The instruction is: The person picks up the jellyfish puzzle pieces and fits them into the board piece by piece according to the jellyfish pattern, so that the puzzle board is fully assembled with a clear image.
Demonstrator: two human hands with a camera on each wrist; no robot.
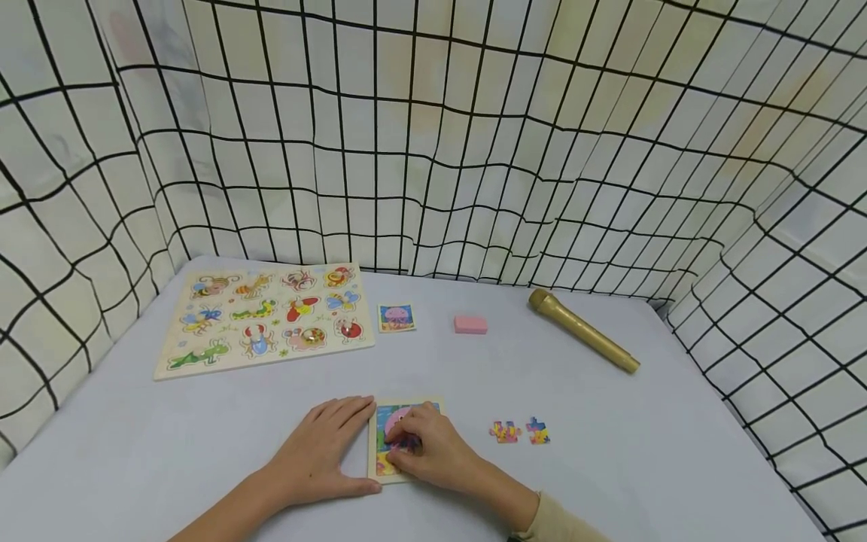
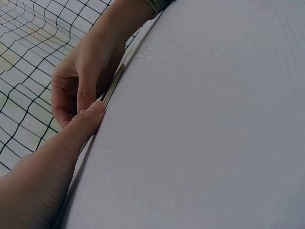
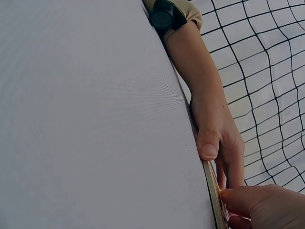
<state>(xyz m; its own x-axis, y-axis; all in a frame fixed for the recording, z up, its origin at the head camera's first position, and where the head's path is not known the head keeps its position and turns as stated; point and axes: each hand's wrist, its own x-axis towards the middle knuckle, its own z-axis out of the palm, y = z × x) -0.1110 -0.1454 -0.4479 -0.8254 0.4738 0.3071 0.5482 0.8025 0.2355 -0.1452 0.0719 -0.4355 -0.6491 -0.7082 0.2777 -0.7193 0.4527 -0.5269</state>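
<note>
A small square jigsaw puzzle [image 1: 381, 463] in a pale wooden frame lies near the front of the table, showing a pink sea creature on blue and yellow. My left hand [image 1: 321, 452] rests along its left side, fingers extended, thumb at the lower left corner. Over the puzzle's right half, my right hand [image 1: 436, 452] curls its thumb and index finger round a puzzle piece at the picture's surface; the hand hides most of that piece. The left wrist view shows the right hand [image 2: 88, 76] bent downward beside the left thumb [image 2: 90, 114].
Two loose puzzle pieces [image 1: 505, 431] lie right of the puzzle. Behind are a picture card [image 1: 396, 318], a pink block [image 1: 470, 324] and a gold microphone [image 1: 585, 333]. A wooden insect peg board [image 1: 271, 324] lies back left. Black netting over white cloth [image 1: 420, 150] surrounds the table.
</note>
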